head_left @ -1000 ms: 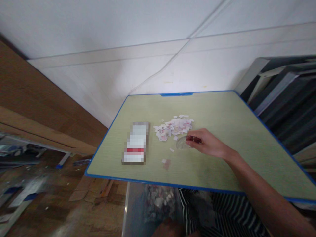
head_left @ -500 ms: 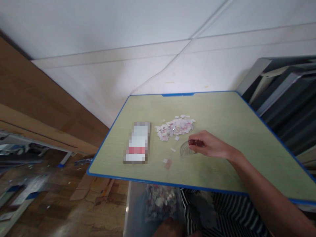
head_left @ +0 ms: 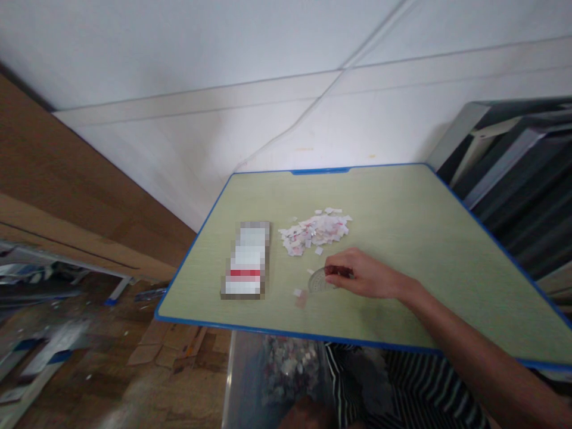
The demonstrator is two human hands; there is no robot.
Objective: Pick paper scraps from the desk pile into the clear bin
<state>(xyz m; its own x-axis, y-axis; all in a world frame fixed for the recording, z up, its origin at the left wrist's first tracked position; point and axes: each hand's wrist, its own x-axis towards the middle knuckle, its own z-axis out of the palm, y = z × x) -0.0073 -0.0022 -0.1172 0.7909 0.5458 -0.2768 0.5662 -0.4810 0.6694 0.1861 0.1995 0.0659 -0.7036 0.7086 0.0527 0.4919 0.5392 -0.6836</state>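
My right hand (head_left: 346, 274) is closed around the straight side of a clear half-round protractor (head_left: 318, 281), its curved edge pointing left, low over the table. A few loose paper bits (head_left: 298, 293), one pinkish, lie just left of the protractor. Behind it spreads a pile of small white and pink paper scraps (head_left: 317, 232). At the bottom edge a dark, blurred skin-coloured shape (head_left: 306, 414) shows, perhaps my left hand; its fingers cannot be made out.
A pixelated rectangular object (head_left: 248, 256) lies on the left of the green, blue-edged table (head_left: 402, 202). Below the front edge stands a clear bin (head_left: 245, 369) with more scraps. A white wall (head_left: 286, 77) rises behind; dark panels (head_left: 527, 167) lean at right, cardboard (head_left: 80, 173) at left.
My right hand has moved left and slightly towards me with the protractor, closer to the loose paper bits. The scrap pile looks unchanged.
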